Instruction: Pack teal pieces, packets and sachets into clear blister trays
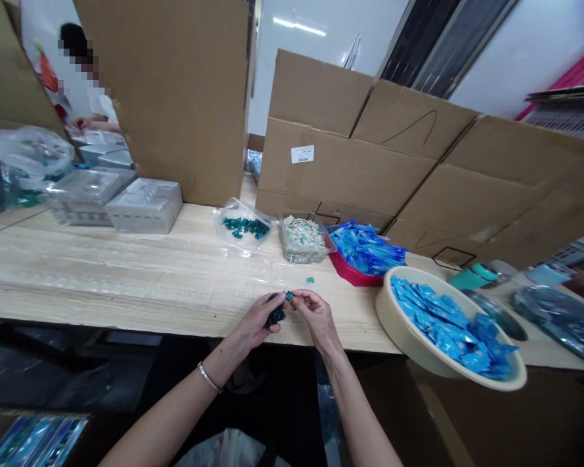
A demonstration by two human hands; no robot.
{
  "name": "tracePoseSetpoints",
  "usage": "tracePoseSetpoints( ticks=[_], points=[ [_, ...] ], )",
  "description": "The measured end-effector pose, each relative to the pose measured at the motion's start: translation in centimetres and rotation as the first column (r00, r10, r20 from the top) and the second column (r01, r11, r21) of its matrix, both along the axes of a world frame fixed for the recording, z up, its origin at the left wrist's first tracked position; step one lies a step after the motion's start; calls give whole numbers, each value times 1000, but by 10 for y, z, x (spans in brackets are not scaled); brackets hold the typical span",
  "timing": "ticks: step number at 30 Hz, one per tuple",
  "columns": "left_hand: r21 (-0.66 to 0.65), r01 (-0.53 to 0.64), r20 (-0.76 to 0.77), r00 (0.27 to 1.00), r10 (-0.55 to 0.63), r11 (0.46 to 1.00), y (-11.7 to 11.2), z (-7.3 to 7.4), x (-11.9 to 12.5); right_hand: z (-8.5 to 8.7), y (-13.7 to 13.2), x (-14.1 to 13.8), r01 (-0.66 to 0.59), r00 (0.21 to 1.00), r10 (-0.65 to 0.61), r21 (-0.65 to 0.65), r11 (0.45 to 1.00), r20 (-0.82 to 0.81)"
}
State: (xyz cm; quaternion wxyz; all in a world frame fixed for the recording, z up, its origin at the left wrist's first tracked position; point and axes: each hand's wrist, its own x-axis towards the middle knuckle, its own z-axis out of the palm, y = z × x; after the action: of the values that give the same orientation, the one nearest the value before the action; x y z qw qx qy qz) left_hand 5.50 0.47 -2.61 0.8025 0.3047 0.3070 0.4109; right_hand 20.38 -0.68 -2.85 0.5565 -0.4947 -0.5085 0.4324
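Pinched firmly between thumb and forefinger, a small teal piece [289,296] sits in the right hand [318,318], while the left hand [255,321], a silver bangle [209,377] on its wrist, curls its fingers around a bunch of dark green pieces [275,316]. Both hands work close together just above the front edge of a pale wood-grain workbench [102,266], left of a cream plastic basin [394,311], and the tight pinch seems suited to a part too small to handle any other way. Keeping the bunch in the curled left hand appears to put more pieces right beside the pinching fingers. One loose teal piece [310,280] lies on the bench just behind the hands, left of the basin. Farther left of the basin and toward the back, a clear plastic bag of green pieces [243,226] lies beside a clear container of white and green pieces [302,241]. A red tray [344,267] heaped with blue sachets [367,248] stands just behind the basin, and the basin itself holds a pile of blue packets [448,327]. Having these supplies along the bench seems to keep them within easy reach of a seated worker
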Motion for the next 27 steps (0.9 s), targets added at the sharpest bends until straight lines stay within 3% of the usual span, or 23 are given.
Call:
tracePoseSetpoints(
  ticks=[3, 5, 8, 12, 16, 20, 23, 27],
  points=[
    [-34, 20, 0, 1000, -20, 999, 0, 0, -1, -1, 1, -1, 6, 999, -7, 18, 1000, 39],
    [-24, 22, 1, 1000, -22, 999, 0, 0, -2, 0, 0, -2, -1, 990, -12, 98, 995, 138],
    [34, 5, -53, 999, -3, 999, 0, -1, -3, 5, -6, -4, -41, 945, -42, 244, 969, 325],
    [82, 15, -135, 991, -3, 997, -2, -5, -2, 8, -17, -7, -97, 885, -52, 291, 952, 464],
    [68, 54, -124, 991, -45, 996, -6, -5, -3, 8, -7, 9, -19, 845, -165, 335, 942, 510],
    [36, 42, -119, 992, -37, 998, -7, -5, -7, 7, 31, 46, 2, 678, -291, 395, 919, 675],
    [21, 40, -120, 992, -37, 999, -7, -5, -10, 0, 62, 66, -78, 555, -255, 355, 932, 792],
    [-5, 53, -104, 993, -54, 999, -6, -3, -14, -12, 85, 73, -142, 437, -204, 291, 946, 876]
  ],
)
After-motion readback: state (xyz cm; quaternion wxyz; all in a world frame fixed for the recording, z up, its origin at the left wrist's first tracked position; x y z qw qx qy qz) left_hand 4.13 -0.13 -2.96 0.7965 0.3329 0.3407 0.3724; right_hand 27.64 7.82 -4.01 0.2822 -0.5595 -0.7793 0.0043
